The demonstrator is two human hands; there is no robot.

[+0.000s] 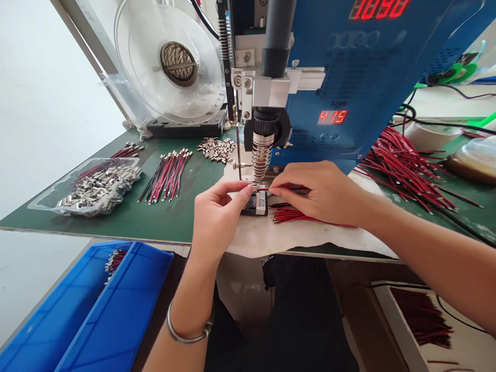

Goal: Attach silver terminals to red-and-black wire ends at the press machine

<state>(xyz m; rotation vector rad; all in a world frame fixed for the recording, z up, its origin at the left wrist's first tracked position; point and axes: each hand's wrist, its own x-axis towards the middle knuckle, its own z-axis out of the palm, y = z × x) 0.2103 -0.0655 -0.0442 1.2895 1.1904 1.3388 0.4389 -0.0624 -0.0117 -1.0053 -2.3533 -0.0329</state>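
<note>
A person's two bare hands meet at the centre of the frame, on a green bench (170, 219) in front of a blue machine (368, 77).

The left hand (217, 217) comes up from the bottom centre, with a bracelet (189, 333) on its wrist. Its thumb and forefinger are pinched narrow on top of a small metal fixture (256, 204). What lies between them is too small to tell.

The right hand (321, 192) reaches in from the right. Thumb and forefinger are closed on a thin red wire (264, 189), and the other fingers are curled. The wire lies level, its tip at the fixture, just beside the left fingertips and directly under a ribbed nozzle (262, 152) that hangs from the machine.

Fixture and hands sit over a white cloth (263, 237). Loose wires (294, 214) lie on it under the right hand.

In the left of the frame is a clear tray (42, 199) of small metal sleeves, with a bundle (166, 175) of red and black wires to its right. A pile (217, 149) of sleeves lies just above centre.

At upper left stands a clear reel (170, 62). A big heap (406, 165) of red wires spreads across the right.

Two red displays glow on the machine — one at the top (377, 8), one mid-frame (332, 117). Blue bins (77, 310) fill the lower left, below the bench edge.
</note>
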